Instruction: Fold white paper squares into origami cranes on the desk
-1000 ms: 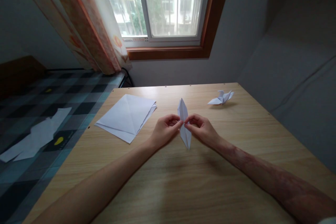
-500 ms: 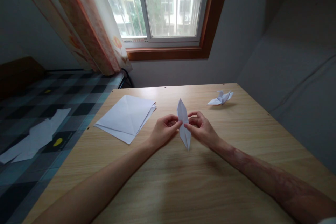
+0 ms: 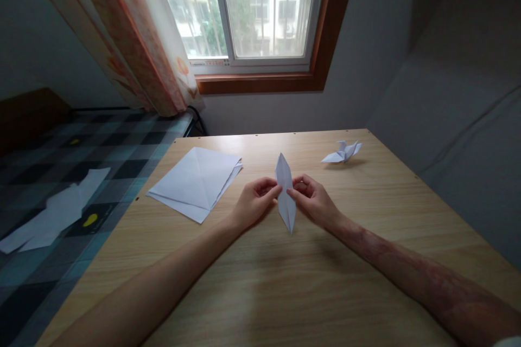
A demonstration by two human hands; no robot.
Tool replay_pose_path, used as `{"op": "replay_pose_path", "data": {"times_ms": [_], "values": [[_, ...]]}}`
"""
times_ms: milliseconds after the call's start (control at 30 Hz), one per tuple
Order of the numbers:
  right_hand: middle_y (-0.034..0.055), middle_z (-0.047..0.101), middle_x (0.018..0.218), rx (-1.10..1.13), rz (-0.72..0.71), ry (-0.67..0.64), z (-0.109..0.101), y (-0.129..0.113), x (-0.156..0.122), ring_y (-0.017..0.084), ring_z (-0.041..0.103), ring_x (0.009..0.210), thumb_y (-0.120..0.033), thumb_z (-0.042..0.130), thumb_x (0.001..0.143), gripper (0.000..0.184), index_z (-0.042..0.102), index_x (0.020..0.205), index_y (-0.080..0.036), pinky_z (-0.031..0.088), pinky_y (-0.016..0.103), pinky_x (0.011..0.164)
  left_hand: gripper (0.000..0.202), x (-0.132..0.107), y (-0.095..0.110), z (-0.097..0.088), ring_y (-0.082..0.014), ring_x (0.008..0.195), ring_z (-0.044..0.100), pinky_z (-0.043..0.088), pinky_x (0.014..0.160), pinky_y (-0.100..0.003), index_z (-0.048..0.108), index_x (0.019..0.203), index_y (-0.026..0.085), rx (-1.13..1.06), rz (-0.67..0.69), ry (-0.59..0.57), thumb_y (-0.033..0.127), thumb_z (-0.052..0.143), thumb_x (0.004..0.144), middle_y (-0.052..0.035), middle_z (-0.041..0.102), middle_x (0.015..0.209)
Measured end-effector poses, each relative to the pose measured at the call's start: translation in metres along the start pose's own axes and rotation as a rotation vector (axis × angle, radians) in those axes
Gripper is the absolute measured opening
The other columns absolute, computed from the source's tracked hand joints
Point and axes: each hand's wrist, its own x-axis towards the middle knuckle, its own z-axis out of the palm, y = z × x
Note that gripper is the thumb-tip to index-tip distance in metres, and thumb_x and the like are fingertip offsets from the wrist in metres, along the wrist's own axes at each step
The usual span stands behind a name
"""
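A narrow, diamond-shaped piece of folded white paper (image 3: 285,195) is held up over the table, its long points toward the window and toward me. My left hand (image 3: 260,198) pinches its left edge at the middle, thumb on the near face. On the opposite edge, my right hand (image 3: 311,195) grips it the same way, with the fingers partly hidden behind the paper. A finished white paper crane (image 3: 344,152) stands on the table beyond my right hand. To the left of my left hand lies a small stack of square white paper sheets (image 3: 195,176), the top one creased.
The light wooden table (image 3: 260,287) reaches back toward a wall below a barred window (image 3: 268,11). Left of it is a bed with a checked cover (image 3: 134,130), on which white paper pieces (image 3: 61,211) lie. An orange patterned curtain (image 3: 134,32) hangs beside the window.
The folded paper has turned slightly between my hands, and its face looks a little wider. My right thumb has shifted slightly toward the right edge. Everything else stays put.
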Motion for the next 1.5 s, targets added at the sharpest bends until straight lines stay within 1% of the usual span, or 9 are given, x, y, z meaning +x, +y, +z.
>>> {"op": "replay_pose_path", "data": {"times_ms": [100,200,300,467,700,1033,1133,1300,1500], "values": [[0.0042,0.081,0.102,-0.006,0.011,-0.001,0.0001,-0.0025,0.0001,0.023,0.076,0.090,-0.054,0.084,0.093,0.035,0.070,0.105,-0.025,0.059,0.034,0.081,0.037,0.0002,0.0041,-0.0009,-0.0193,0.084,0.070,0.055,0.079,-0.029,0.082,0.095,0.015,0.023,0.018,-0.006,0.051,0.076,0.097,-0.0066,0.079,0.091],[0.0043,0.081,0.102,-0.011,0.013,0.006,-0.0004,-0.0035,0.0004,0.023,0.074,0.091,-0.054,0.082,0.095,0.032,0.072,0.103,-0.025,0.058,0.033,0.078,0.038,0.0003,0.0054,-0.0011,-0.0196,0.084,0.069,0.055,0.079,-0.029,0.082,0.094,0.015,0.031,0.023,-0.008,0.053,0.073,0.099,-0.0065,0.079,0.091],[0.0040,0.081,0.102,-0.009,0.014,0.005,-0.0008,-0.0031,0.0007,0.024,0.074,0.090,-0.054,0.079,0.097,0.029,0.073,0.104,-0.026,0.057,0.034,0.078,0.037,0.0001,0.0044,-0.0008,-0.0199,0.085,0.069,0.055,0.079,-0.029,0.082,0.096,0.016,0.023,0.011,0.003,0.053,0.075,0.098,-0.0066,0.079,0.092],[0.0046,0.082,0.101,-0.015,0.025,0.003,-0.0006,-0.0025,0.0008,0.027,0.076,0.094,-0.056,0.079,0.096,0.033,0.074,0.108,-0.026,0.059,0.037,0.081,0.035,-0.0003,0.0031,-0.0004,-0.0198,0.084,0.070,0.055,0.077,-0.029,0.082,0.098,0.016,0.020,-0.009,0.001,0.051,0.079,0.095,-0.0067,0.080,0.093],[0.0042,0.082,0.105,0.000,0.013,-0.023,-0.0018,-0.0009,0.0003,0.025,0.076,0.092,-0.050,0.078,0.098,0.026,0.073,0.106,-0.025,0.058,0.036,0.082,0.036,-0.0003,0.0025,-0.0010,-0.0195,0.083,0.070,0.055,0.076,-0.029,0.081,0.099,0.015,0.035,0.001,-0.010,0.051,0.078,0.096,-0.0068,0.080,0.093],[0.0043,0.083,0.105,-0.002,0.013,-0.015,-0.0009,-0.0028,-0.0004,0.024,0.077,0.092,-0.053,0.080,0.097,0.029,0.073,0.106,-0.026,0.059,0.035,0.084,0.037,-0.0010,0.0049,0.0004,-0.0188,0.082,0.070,0.054,0.074,-0.028,0.080,0.098,0.015,0.022,-0.019,-0.014,0.053,0.081,0.094,-0.0063,0.079,0.092],[0.0043,0.082,0.107,0.001,0.005,-0.026,-0.0001,-0.0037,-0.0008,0.024,0.077,0.094,-0.051,0.078,0.098,0.028,0.073,0.108,-0.026,0.059,0.036,0.086,0.039,-0.0010,0.0034,-0.0001,-0.0174,0.079,0.069,0.052,0.071,-0.027,0.079,0.099,0.015,0.037,-0.016,-0.018,0.054,0.083,0.093,-0.0060,0.079,0.090],[0.0053,0.081,0.108,-0.025,-0.003,-0.060,0.0015,-0.0085,-0.0026,0.025,0.077,0.098,-0.055,0.078,0.098,0.033,0.073,0.111,-0.025,0.060,0.036,0.088,0.042,-0.0001,-0.0002,-0.0011,-0.0163,0.074,0.067,0.050,0.068,-0.026,0.078,0.102,0.014,0.033,-0.006,-0.034,0.055,0.083,0.093,-0.0055,0.077,0.086],[0.0045,0.081,0.107,-0.008,-0.002,-0.078,0.0017,-0.0081,-0.0029,0.023,0.077,0.097,-0.054,0.080,0.098,0.033,0.068,0.112,-0.026,0.059,0.035,0.089,0.040,-0.0020,0.0039,-0.0017,-0.0158,0.074,0.066,0.048,0.067,-0.026,0.076,0.103,0.015,0.025,-0.005,-0.071,0.054,0.080,0.096,-0.0050,0.076,0.085]]}}
